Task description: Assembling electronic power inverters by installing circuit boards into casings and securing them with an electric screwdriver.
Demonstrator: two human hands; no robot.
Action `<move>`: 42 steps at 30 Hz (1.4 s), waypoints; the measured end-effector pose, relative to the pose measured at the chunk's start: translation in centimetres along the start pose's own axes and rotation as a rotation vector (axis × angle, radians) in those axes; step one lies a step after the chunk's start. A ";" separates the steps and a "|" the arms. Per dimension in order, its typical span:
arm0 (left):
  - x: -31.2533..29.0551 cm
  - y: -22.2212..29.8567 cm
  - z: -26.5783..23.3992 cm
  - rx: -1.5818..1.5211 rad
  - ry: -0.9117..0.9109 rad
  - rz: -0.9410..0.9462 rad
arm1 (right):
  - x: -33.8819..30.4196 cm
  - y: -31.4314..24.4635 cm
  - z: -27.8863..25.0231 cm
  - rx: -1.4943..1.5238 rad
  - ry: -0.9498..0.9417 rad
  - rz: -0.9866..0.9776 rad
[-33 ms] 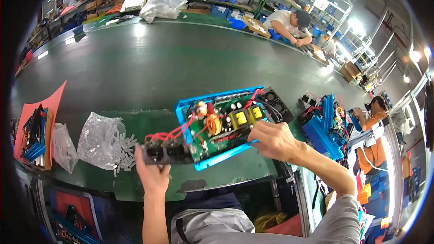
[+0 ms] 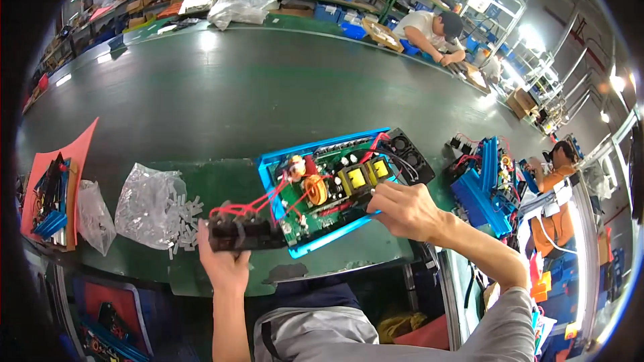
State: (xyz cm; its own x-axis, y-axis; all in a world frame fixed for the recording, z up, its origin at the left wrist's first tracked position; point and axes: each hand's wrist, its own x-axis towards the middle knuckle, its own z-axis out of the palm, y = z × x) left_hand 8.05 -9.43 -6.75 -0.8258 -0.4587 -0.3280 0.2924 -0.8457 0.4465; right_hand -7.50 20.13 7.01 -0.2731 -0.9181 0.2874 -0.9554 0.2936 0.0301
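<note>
An open blue metal case (image 2: 329, 241) lies before me with a green circuit board (image 2: 292, 221) in it. The board carries a copper-wound coil (image 2: 314, 190) and yellow-wrapped transformers (image 2: 355, 175). My left hand (image 2: 227, 271) is closed around a black end panel (image 2: 238, 233) at the case's left end; red wires (image 2: 248, 206) run from it to the board. My right hand (image 2: 412, 211) has its fingers pinched at the case's near right edge; what they hold, if anything, is hidden. Beyond it, a black panel with two fans (image 2: 410, 157) sits at the right end.
Left of my hands, a clear plastic bag (image 2: 144, 208) spills small translucent pieces (image 2: 184, 221). A cardboard box (image 2: 70, 208) with pink sheeting stands farther left. More blue cases (image 2: 479, 194) are piled to the right. Across the green bench, a person (image 2: 429, 33) works; another (image 2: 553, 181) is at right.
The black end panel in my left hand has tipped slightly, showing more of its dark face, and my left hand has shifted a little left. My right hand stays nearly in place.
</note>
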 end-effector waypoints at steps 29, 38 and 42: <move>8.2 -2.0 10.9 2.044 -0.758 0.437 | -14.0 -13.1 13.4 0.545 0.163 0.662; 12.8 -6.7 13.5 2.412 -1.114 0.593 | -11.6 -17.9 17.4 1.212 -0.104 0.913; 10.8 -6.6 13.4 2.323 -0.917 0.079 | -10.5 -18.0 18.9 1.663 -0.023 0.760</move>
State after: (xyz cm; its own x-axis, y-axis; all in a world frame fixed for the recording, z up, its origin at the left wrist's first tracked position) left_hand -9.22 -5.12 -2.10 -0.9299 0.2310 -0.2862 0.1011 0.9087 0.4051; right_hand 10.42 19.45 -14.66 -0.6386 -0.7348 -0.2286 0.2592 0.0743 -0.9629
